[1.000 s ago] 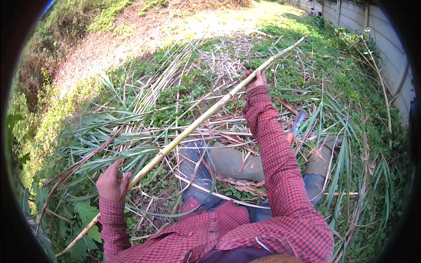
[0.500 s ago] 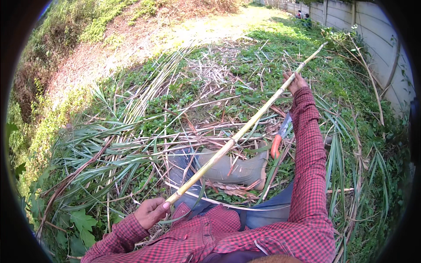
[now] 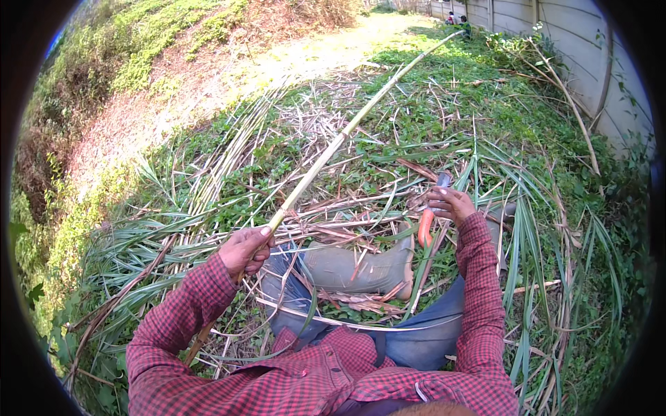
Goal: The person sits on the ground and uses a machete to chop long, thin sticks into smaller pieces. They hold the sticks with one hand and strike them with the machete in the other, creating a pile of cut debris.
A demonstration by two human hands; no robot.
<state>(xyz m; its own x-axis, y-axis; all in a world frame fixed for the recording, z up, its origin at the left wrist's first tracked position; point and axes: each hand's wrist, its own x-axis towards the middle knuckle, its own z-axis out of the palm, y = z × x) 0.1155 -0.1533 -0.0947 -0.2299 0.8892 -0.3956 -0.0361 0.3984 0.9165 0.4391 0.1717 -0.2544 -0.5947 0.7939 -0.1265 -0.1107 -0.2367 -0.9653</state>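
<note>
My left hand (image 3: 246, 251) is closed around a long pale yellow-green cane stalk (image 3: 333, 147). The stalk slants up and away to the right, its thin tip far ahead of me. Below that hand, a brownish stretch in line with the stalk shows under my left forearm. My right hand (image 3: 451, 203) is off the stalk, fingers apart and slightly bent. It hovers over a blade tool with an orange handle (image 3: 425, 227), covering the part between handle and blade. Whether the fingers touch the tool, I cannot tell.
My bent leg in a muddy boot (image 3: 357, 269) lies before me among dry leaf strips. A bundle of stripped stalks (image 3: 225, 161) lies at the left, with long green leaves (image 3: 132, 253) nearer. A concrete panel wall (image 3: 569, 52) runs along the right. People are far off beside it.
My right hand has let go of the stalk and come down toward the orange-handled tool. My left hand has risen, and the stalk's far end has swung left and up.
</note>
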